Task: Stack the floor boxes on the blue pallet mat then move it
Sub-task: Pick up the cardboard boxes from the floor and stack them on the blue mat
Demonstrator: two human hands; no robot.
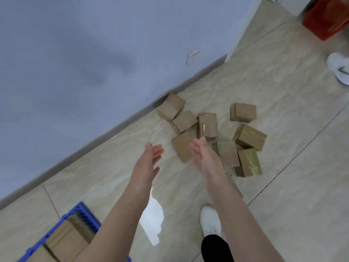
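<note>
— Where, the boxes (211, 133)?

— Scattered on the tiled floor (283, 195), near the baseboard (113, 133) of a pale wall (75, 53). Eight or so, brown cardboard, several taped. Leftmost one touching the baseboard; a tight cluster beside it; one set slightly apart at upper right.

— And the pallet (83, 214)?

— Blue, at bottom left, cut by the frame edge, blurred. Brown boxes already lying on it (66, 241). Well apart from the floor pile.

— The hands?

— Both outstretched toward the pile, bare-armed. Left hand (149, 159) spread wide, palm turned inward, fingers extended, holding nothing. Right hand (204, 154) likewise spread wide and empty, palm facing the left one, overlapping the nearest box (182, 146) in view; touching or hovering, impossible to tell.

— Anything else in frame?

— A white shoe (210, 220) and dark trouser leg (215, 248) below the right arm. Bright reflection on the tile between the arms (153, 218). A second white shoe (339, 67) at the right edge, a red box (328, 17) at top right, and a wall socket plate (192, 57).
</note>
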